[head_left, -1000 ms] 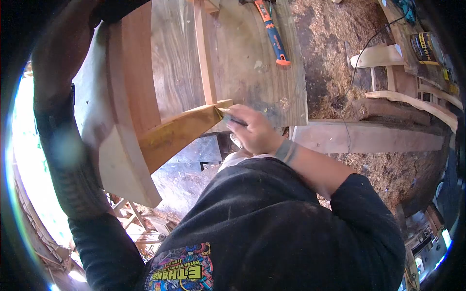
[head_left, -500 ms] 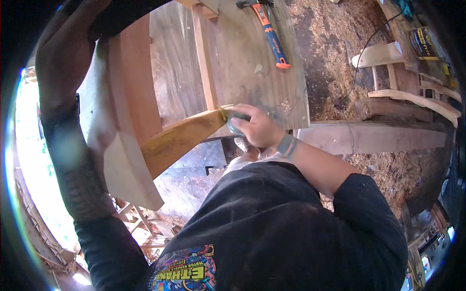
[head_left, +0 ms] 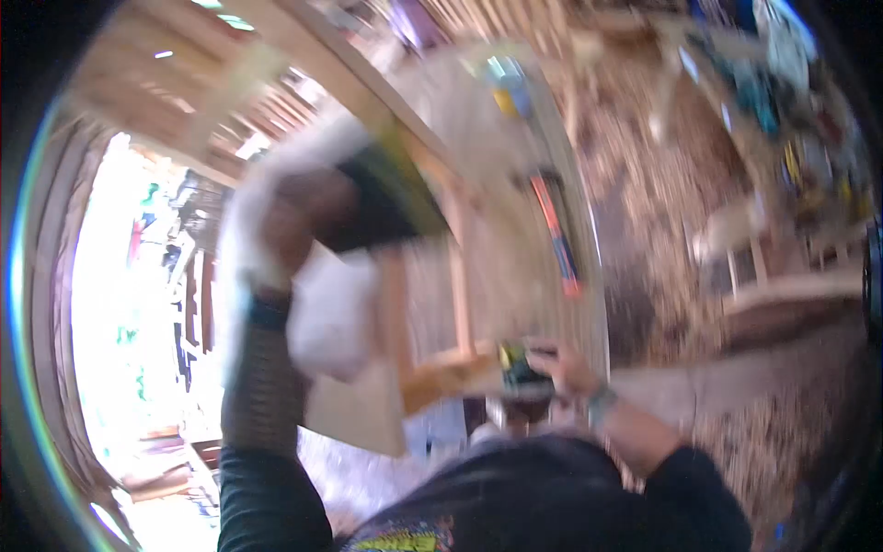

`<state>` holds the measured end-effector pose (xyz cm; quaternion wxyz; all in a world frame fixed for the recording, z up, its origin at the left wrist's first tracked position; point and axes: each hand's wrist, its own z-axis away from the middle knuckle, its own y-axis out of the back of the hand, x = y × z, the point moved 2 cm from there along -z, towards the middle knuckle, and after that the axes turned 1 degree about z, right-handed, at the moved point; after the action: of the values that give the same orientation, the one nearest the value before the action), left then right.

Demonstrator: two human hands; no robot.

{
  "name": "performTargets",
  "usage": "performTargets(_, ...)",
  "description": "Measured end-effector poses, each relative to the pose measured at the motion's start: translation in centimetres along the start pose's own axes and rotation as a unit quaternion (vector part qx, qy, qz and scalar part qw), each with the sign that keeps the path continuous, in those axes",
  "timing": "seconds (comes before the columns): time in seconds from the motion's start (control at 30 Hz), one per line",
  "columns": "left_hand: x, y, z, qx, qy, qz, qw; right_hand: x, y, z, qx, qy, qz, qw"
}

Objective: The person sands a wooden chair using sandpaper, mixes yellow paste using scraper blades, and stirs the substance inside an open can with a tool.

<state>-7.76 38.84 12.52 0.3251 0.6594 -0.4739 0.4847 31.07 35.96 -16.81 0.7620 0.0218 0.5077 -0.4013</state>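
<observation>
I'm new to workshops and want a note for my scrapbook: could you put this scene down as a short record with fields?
Left hand: raised, beside a dark, blurred object
Right hand: at a dark green and yellow item, too blurred to name
Tool: orange and dark hammer, lying on the wooden board
Woodwork: pale upright slat meeting an orange-brown rail
Floor: brown, apparently littered with shavings
Picture: blurred, fine details unclear
</observation>
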Motion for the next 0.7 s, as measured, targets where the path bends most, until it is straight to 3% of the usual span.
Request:
performTargets(0.07, 4.4, -7.5, 0.5, -0.248, 0.061, -0.262, 0.931, 0.0, 1.5, -2.5, 0.076, 0.111, 0.073, 0.988)
performTargets(0.1, 5.4, -9.7, 1.3, -0.312, 0.087, -0.305, 0.895, -1.2, 1.9, -3.5, 0.091, 0.084, 0.02, 0.992)
performTargets(0.13, 4.4, -9.8, 1.4, -0.301, 0.048, -0.283, 0.91, -3.1, 2.2, -4.7, 0.128, 0.102, -0.034, 0.986)
performTargets(0.2, 3.4, -10.1, 1.8, -0.282, -0.02, -0.224, 0.932, -11.3, 2.0, -4.7, 0.238, 0.199, 0.043, 0.95)
performTargets(0.27, 2.5, -8.7, 2.5, -0.274, 0.034, -0.362, 0.89, -22.0, 0.6, -4.4, 0.25, 0.322, 0.074, 0.91)
performTargets(0.3, 0.2, -8.3, 1.1, -0.296, 0.055, -0.335, 0.893, -26.0, 3.6, -8.5, 0.194, 0.393, 0.04, 0.898)
performTargets(0.37, 0.8, -8.5, 1.4, -0.334, 0.018, -0.377, 0.864, -38.8, -1.7, -3.1, 0.227, 0.491, 0.219, 0.812)
performTargets(0.4, 1.4, -9.0, 0.9, -0.354, -0.005, -0.398, 0.846, -44.7, -4.3, -1.4, 0.22, 0.572, 0.325, 0.72)
performTargets(0.47, 2.1, -9.4, 1.0, -0.349, -0.014, -0.438, 0.828, -56.1, -9.3, 2.2, 0.247, 0.716, 0.475, 0.448)
performTargets(0.5, 1.9, -9.3, 0.9, -0.345, -0.011, -0.449, 0.824, -60.4, -14.3, 5.8, 0.236, 0.689, 0.51, 0.457)
performTargets(0.57, 0.7, -8.7, 0.7, -0.313, -0.037, -0.452, 0.835, -69.4, -20.7, 8.2, 0.243, 0.685, 0.576, 0.374)
performTargets(0.6, 1.4, -8.8, 0.5, -0.318, -0.011, -0.437, 0.841, -73.5, -23.0, 8.7, 0.239, 0.702, 0.605, 0.29)
performTargets(0.67, 2.8, -9.1, 1.0, -0.334, 0.047, -0.404, 0.85, -79.6, -27.5, 8.9, 0.257, 0.678, 0.626, 0.286)
performTargets(0.7, 2.5, -9.0, 1.1, -0.34, 0.04, -0.395, 0.852, -80.5, -29.2, 9.3, 0.292, 0.666, 0.639, 0.25)
